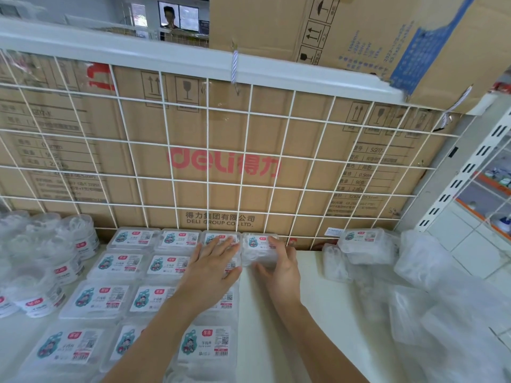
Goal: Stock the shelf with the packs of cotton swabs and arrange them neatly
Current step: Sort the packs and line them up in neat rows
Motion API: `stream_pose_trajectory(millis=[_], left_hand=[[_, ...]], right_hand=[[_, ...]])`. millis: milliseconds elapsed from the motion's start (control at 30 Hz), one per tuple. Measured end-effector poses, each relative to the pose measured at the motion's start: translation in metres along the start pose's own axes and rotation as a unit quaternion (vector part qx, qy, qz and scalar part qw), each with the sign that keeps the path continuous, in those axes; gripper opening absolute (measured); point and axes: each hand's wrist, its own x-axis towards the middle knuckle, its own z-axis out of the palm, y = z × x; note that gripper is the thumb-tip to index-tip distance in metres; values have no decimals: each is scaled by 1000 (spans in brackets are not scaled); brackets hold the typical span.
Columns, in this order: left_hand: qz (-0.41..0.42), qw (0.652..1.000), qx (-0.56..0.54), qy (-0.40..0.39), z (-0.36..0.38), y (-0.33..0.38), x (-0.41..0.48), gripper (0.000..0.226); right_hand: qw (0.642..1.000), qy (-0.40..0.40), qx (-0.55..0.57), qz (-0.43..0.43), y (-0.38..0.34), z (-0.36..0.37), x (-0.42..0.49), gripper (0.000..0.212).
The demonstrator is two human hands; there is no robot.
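Against the grid, your right hand curls round a pack; your left hand lies spread on its neighbours. Light, stiff, likely slick: hold its sides.

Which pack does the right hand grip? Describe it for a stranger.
Start at the white wire grid behind the shelf. The pack ends the unbroken row of flat labelled packs along its foot, on the right. Only it has bare shelf in front and the right hand curled round it.

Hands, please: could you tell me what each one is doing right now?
Left hand: open, flat on the shelved packs.
Right hand: gripping one pack.
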Motion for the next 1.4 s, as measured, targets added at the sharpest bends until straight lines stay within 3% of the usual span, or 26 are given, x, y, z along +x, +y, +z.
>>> stream_pose_trajectory(millis=[333,500,600,767,867,933,1033,1100,1200,1267,1333,1400], left_hand=[[2,1000,5,-3,1,0,0,96],[0,1000,-5,-4,-1,-2,0,96],[4,1000,1,-2,0,-3,-2,96],[7,1000,-10,0,1,-8,1,94],[11,1000,-16,-2,1,-7,1,94],[11,1000,-15,-4,-1,-6,0,95],[10,1000,-12,-6,-1,-4,0,91],[6,1000,-13,-12,-1,-4,0,79],[14,999,-32,-7,0,-8,2,82],[8,999,-41,-13,-1,-10,3,80],[0,1000,-17,-10,-3,-8,3,66],[18,1000,-3,25,-6,3,4,66]], right_hand=[[999,22,-38,-4,1,2,0,64],[999,-39,-12,-9,-2,-17,-3,79],[996,-60,-40,-51,-3,-47,-2,72],[982,59,-126,-131,3,-122,15,44],[964,101,-206,-133,14,-159,38,40],[957,53,-273,-86,17,-176,50,48],[905,-68,-420,-19,24,-189,63,61],[888,-83,-452,-13,30,-189,66,58],[904,-64,-423,-10,33,-191,67,52],[933,-42,-357,-9,32,-191,63,52],[977,-3,-212,9,25,-191,52,50],[998,6,-69,12,16,-190,37,49]])
